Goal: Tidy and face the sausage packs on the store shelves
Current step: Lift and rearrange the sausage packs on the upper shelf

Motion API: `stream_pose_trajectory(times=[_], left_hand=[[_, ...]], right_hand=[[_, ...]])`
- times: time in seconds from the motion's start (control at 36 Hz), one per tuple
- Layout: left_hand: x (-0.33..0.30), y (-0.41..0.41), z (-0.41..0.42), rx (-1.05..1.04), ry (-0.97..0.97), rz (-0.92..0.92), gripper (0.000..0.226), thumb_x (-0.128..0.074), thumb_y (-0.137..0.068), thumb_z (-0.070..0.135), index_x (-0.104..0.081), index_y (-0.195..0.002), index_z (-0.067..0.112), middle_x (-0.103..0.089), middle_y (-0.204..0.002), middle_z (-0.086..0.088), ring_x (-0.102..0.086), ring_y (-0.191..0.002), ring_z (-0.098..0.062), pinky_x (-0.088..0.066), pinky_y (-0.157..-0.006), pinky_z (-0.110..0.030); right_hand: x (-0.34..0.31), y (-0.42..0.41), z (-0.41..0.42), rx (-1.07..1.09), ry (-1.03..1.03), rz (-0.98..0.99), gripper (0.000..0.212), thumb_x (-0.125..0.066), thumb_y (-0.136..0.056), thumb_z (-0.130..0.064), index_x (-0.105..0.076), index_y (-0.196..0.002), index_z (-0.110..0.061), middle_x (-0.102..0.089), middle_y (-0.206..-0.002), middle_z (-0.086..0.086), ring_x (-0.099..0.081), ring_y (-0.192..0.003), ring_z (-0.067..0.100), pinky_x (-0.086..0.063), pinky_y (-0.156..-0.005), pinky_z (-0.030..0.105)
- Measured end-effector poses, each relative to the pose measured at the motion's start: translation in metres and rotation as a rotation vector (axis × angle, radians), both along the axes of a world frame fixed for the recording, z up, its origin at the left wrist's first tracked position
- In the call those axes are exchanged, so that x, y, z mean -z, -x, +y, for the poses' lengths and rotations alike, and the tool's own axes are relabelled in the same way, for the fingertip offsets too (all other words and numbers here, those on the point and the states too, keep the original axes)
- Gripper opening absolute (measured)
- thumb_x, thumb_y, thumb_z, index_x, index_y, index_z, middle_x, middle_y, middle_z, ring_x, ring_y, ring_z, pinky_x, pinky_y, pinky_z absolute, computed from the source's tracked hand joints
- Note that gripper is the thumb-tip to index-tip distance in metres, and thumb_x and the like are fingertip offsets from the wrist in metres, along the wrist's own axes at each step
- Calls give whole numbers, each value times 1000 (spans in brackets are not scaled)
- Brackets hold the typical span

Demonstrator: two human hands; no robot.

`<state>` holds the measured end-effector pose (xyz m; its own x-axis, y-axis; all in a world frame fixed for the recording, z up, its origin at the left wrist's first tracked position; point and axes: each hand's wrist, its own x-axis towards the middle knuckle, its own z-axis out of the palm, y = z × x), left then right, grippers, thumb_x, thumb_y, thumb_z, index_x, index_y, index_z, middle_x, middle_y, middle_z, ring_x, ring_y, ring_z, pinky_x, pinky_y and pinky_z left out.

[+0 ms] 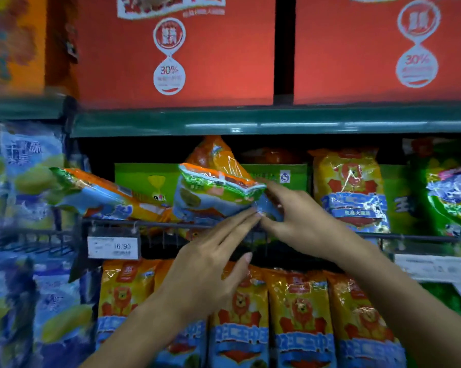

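Store shelving fills the view, with red cartons (176, 54) on the top shelf (250, 120). Left to right on the middle shelf: a toppled sausage pack (96, 192), then a tilted sausage pack (216, 195). Left hand (205, 272) touches its lower edge with straight fingers; right hand (301, 216) pinches its right corner.

Two hands, the left hand (205, 264) and the right hand (301, 216), reach toward the shelves. Two large red boxes (176, 57) sit on the top shelf. Four yellow lion packs (298, 309) line the lower row, and one more (349, 189) stands above. Two white price tags (113, 247) hang on the wire rail. Two orange-and-blue packs (102, 195) lie tilted in the middle.
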<state>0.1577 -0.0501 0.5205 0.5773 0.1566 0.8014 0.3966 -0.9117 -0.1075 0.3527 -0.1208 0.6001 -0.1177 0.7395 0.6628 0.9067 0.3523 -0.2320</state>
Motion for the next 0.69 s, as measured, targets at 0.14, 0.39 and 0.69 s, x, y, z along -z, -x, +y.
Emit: stream_pose_trajectory(times=[0.14, 0.39, 0.69], left_hand=[[-8, 7, 15, 58, -8, -73, 60, -41, -108, 44, -25, -164, 31, -22, -168, 24, -21, -150, 12, -23, -113, -1], [-15, 9, 24, 141, 24, -154, 59, -45, -107, 43, -27, -163, 36, -21, -166, 30, -23, -149, 12, -28, -111, -2], [-39, -18, 22, 85, 161, -271, 50, -53, -104, 36, -47, -153, 31, -49, -150, 18, -42, -136, 6, -28, -109, 0]], right_hand=[[-6, 15, 17, 103, -29, 41, 44, -70, -94, -26, -55, -136, -22, -71, -118, 0, -69, -102, 19, -58, -84, 44], [-1, -22, 6, 168, 32, 263, 39, -79, -89, -34, -58, -120, -22, -71, -113, -10, -68, -106, 13, -56, -97, 39], [0, -38, -10, 169, 58, 241, 56, -70, -96, -39, -42, -142, -26, -70, -121, -7, -70, -104, 17, -57, -94, 45]])
